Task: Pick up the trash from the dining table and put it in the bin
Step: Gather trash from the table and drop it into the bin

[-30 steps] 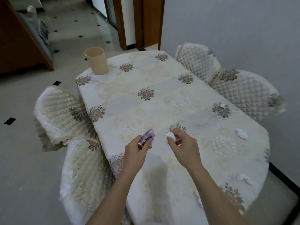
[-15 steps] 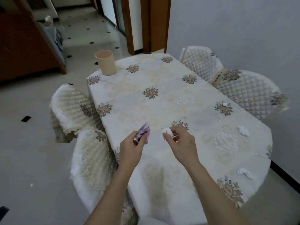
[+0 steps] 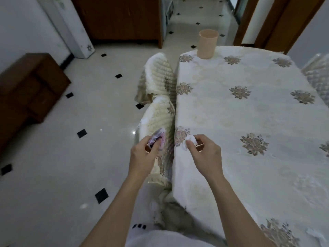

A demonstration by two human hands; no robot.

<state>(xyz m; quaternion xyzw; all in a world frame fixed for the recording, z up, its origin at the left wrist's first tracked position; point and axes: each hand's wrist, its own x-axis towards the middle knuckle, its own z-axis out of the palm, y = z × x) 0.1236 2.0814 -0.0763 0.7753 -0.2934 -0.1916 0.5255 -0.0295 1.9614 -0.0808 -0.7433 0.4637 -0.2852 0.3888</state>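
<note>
Wrapper [image 3: 158,138], crinkled purple, in left hand [image 3: 142,157] grip, crumpled white tissue [image 3: 189,141] pinched in right hand [image 3: 206,155] grip, tapered peach bin [image 3: 207,44] beyond

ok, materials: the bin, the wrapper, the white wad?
Bin: likely plastic, matte peach, smooth thin-rimmed wall.
Wrapper, pinched by the left hand: probably printed film, crinkled, purple-white.
Wad, in the right hand: looks like tissue paper, soft matte white crumple.

No text, brand or number can be made out anywhere, honestly. Some dark print is seen on the purple wrapper [image 3: 160,138], but it's blurred beyond reading.
</note>
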